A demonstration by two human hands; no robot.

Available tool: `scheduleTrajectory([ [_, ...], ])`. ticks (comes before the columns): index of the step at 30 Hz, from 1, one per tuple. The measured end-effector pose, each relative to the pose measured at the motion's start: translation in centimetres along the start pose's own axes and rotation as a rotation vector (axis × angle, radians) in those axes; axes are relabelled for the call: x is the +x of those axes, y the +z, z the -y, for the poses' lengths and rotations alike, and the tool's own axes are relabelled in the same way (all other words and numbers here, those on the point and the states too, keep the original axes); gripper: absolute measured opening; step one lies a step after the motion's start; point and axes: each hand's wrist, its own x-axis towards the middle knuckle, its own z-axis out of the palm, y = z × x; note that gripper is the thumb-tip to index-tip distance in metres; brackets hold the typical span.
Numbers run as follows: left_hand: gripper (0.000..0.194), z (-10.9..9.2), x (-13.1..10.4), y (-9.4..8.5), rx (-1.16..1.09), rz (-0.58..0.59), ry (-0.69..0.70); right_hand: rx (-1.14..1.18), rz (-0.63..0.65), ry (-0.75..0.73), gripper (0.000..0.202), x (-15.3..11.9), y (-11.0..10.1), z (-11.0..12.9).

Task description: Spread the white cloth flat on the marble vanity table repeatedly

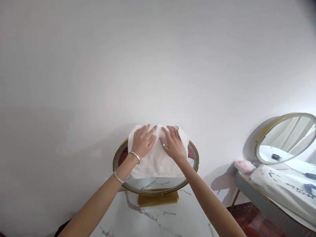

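Observation:
A white cloth [158, 164] with a scalloped edge is spread over the upper part of an oval mirror [153, 183] in a gold frame. My left hand [143, 141] lies on the cloth's left half, fingers spread and pointing up. On the right half rests my right hand [173, 143], its fingers also stretched out, with a ring on one of them. Both palms face the cloth, and the cloth's upper right edge is folded over beside my right hand. Most of the mirror's top rim is hidden behind the cloth.
The mirror's gold base [158, 199] stands on a white marble-patterned tabletop [158, 220] against a pale wall [158, 65]. To the right, a second table bears another round mirror [287, 138], a pink-and-white packet [244, 166] and a white printed cloth or bag [283, 186].

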Motion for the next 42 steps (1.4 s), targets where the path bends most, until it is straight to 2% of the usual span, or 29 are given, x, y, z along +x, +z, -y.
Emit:
scheduleTrajectory([
  [2, 0.047, -0.6, 1.1, 0.6, 0.042, -0.002, 0.002, -0.029, -0.006, 0.027, 0.043, 0.2, 0.2, -0.8],
  [5, 0.043, -2.0, 3.2, 2.0, 0.044, 0.012, 0.079, -0.059, -0.068, 0.108, 0.044, -0.7, 0.5, -2.4],
  [10, 0.03, -6.0, 6.2, 4.2, -0.014, 0.098, 0.26, -0.025, -0.208, 0.408, 0.049, -5.4, 1.0, -5.4],
  [13, 0.027, -7.7, 7.0, 4.7, -0.063, 0.138, 0.263, 0.037, -0.242, 0.576, 0.053, -8.3, 1.1, -6.5],
  [16, 0.027, -7.5, 7.3, 4.2, -0.117, 0.13, 0.159, -0.023, -0.231, 0.528, 0.052, -9.3, 0.8, -6.7],
  [19, 0.028, -5.3, 6.8, 2.7, -0.19, 0.104, -0.009, -0.107, -0.227, 0.364, 0.052, -7.4, 0.3, -6.0],
  [23, 0.034, 0.0, 4.2, -0.1, -0.356, 0.076, -0.271, -0.123, -0.183, 0.092, 0.056, -2.5, 0.7, -3.4],
  [26, 0.042, 4.2, 0.7, -1.6, -0.465, 0.066, -0.436, -0.049, -0.059, -0.14, 0.065, 0.8, 2.4, -0.5],
  [29, 0.051, 7.4, -3.5, -1.8, -0.525, 0.001, -0.499, -0.021, 0.011, -0.31, 0.064, 2.4, 4.7, 2.6],
  [33, 0.047, 9.8, -9.6, -0.1, -0.51, -0.104, -0.429, 0.093, 0.094, -0.56, 0.056, 0.9, 8.0, 5.8],
  [37, 0.051, 10.0, -15.1, 2.9, -0.445, -0.101, -0.528, 0.314, 0.299, -0.832, 0.047, -3.4, 11.0, 6.6],
  [40, 0.059, 9.7, -16.9, 4.7, -0.363, -0.162, -0.578, 0.342, 0.392, -0.867, 0.042, -5.6, 12.4, 6.2],
  [42, 0.053, 9.5, -16.3, 5.2, -0.299, -0.248, -0.512, 0.289, 0.414, -0.832, 0.042, -5.4, 12.1, 5.7],
])
